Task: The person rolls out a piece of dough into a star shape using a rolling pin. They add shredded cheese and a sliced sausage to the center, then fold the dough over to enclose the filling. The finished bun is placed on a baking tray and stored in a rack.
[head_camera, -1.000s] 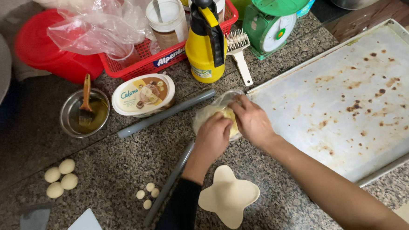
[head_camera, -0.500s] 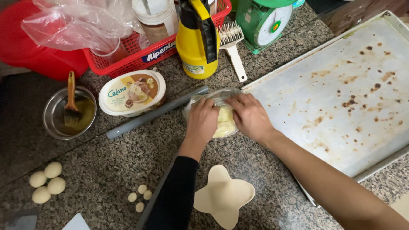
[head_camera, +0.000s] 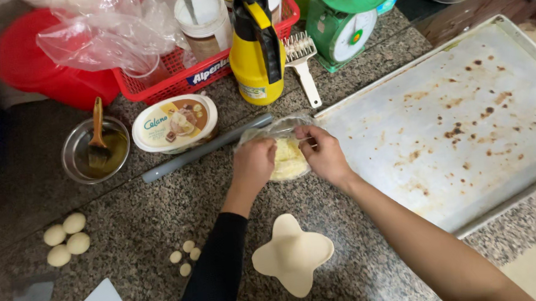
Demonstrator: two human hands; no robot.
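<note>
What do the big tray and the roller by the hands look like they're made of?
Baking tray: bare metal by its look, dull grey sheen, speckled with brown baked-on spots. Rolling pin: a plain grey tube, matte, probably plastic pipe, though metal can't be ruled out.

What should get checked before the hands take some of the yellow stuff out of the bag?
1. Bag open: the left hand and right hand both hold the clear plastic bag; whether its mouth is open enough: cannot tell.
2. Filling in reach: the yellow filling sits between both hands: ok.
3. Dough ready: the flattened four-lobed dough piece lies flat on the counter, near the hands: ok.
4. Baking tray beside the right hand, with bare room: ok.
5. Grey rolling rod lies behind the bag, out of the way: ok.
</note>
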